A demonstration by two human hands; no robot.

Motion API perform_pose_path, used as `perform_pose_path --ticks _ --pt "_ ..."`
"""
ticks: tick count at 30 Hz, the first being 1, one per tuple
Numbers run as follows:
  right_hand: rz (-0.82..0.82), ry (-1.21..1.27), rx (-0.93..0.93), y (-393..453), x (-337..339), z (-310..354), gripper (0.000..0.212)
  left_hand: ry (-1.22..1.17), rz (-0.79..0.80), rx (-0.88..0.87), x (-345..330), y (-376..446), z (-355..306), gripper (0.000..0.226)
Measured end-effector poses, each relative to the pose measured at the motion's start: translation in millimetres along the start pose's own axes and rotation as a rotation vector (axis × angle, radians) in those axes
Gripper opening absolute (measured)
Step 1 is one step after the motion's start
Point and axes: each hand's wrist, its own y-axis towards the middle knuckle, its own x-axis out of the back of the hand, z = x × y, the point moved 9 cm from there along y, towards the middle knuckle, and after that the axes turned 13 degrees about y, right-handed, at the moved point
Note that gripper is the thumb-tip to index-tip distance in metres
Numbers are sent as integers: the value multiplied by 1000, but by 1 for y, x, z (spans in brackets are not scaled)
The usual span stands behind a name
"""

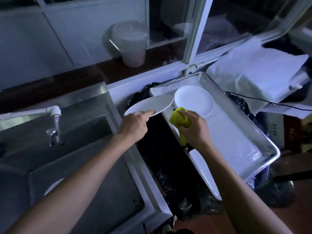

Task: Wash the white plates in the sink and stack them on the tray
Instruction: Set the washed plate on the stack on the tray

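My left hand (135,124) grips the near rim of a white plate (152,104), held tilted in the air between the sink and the tray. My right hand (194,129) holds a yellow-green cloth (177,118) just beside that plate, over the tray's left edge. One white plate (194,100) lies flat at the far end of the metal tray (236,141). Another white plate (205,173) leans at the tray's near left edge, partly behind my right forearm. In the steel sink (76,149), a further white plate (54,184) peeks out under my left forearm.
A white tap (54,114) reaches over the sink's far left. A pale bucket (130,44) stands behind the window glass. Black plastic (162,157) fills the gap between sink and tray. White wrapped bundles (261,68) and a black cable (270,103) lie right of the tray.
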Motion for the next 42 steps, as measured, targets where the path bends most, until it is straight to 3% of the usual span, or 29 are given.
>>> perform_pose_path --ticks 9,16,29,42 --pt "-109 49 -74 24 101 -67 56 98 38 -191 -47 98 -112 64" --pt "-105 51 -138 31 126 -112 57 197 127 -244 -102 141 -159 57" --pt "-81 78 -164 27 122 -148 56 442 268 -366 -173 139 -171 64" --pt "-69 81 -172 19 105 -158 54 504 354 -414 -200 121 -164 72"
